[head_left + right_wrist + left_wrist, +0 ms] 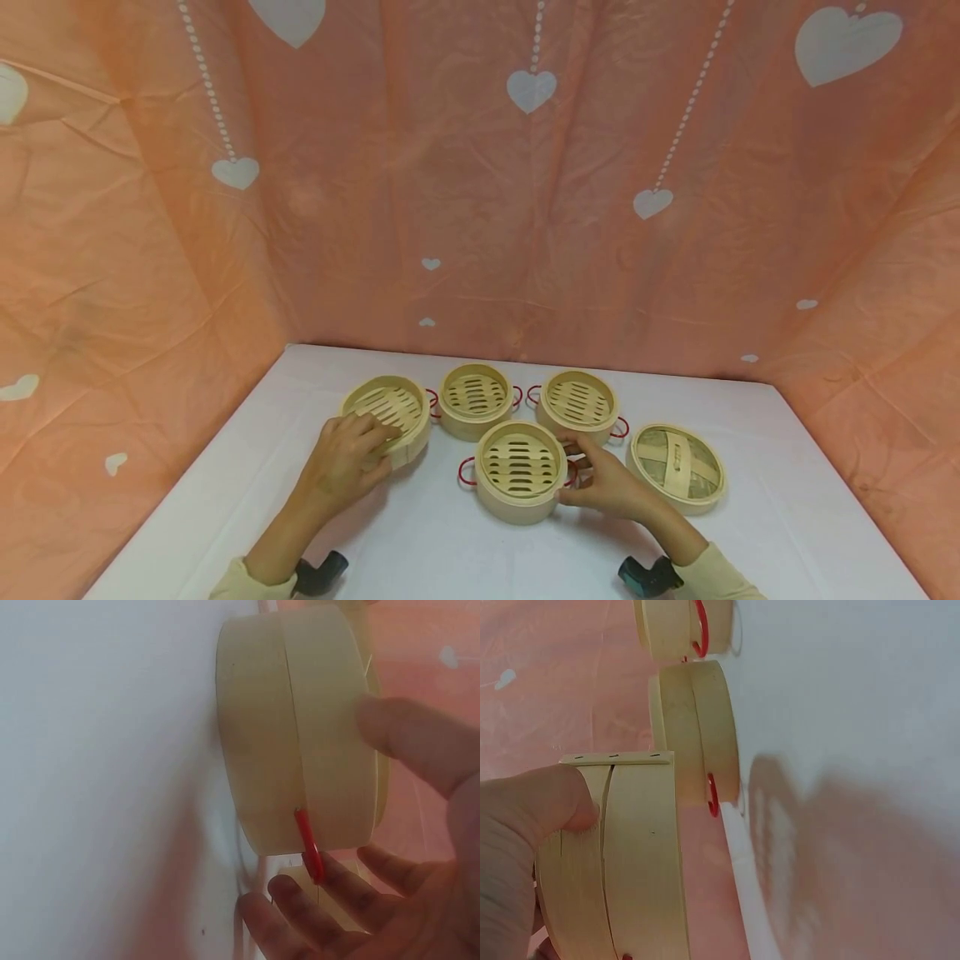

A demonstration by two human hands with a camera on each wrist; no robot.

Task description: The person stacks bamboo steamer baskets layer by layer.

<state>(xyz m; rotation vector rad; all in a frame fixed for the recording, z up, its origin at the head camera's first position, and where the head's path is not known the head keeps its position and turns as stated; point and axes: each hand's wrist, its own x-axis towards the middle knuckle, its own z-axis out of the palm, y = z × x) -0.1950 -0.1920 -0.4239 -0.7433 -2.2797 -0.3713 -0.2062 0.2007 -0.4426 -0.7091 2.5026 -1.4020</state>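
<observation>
My left hand (348,458) grips a round bamboo steamer basket (411,442) at the left, thumb on its outer wall and fingers over the rim. In the left wrist view, pink backdrop shows between that basket (645,855) and the white tabletop, so it is held raised. My right hand (603,483) is at the right side of the front steamer basket (517,508), which sits on the table. The right wrist view has the thumb at this basket's (262,735) upper edge and the fingers spread loosely near its red handle (309,847).
Two more steamer baskets with red handles stand behind, one at back middle (468,427) and one at back right (581,423). A woven bamboo lid (678,467) lies at the right. Pink cloth with white hearts (465,208) walls the white table (420,550) at back and sides.
</observation>
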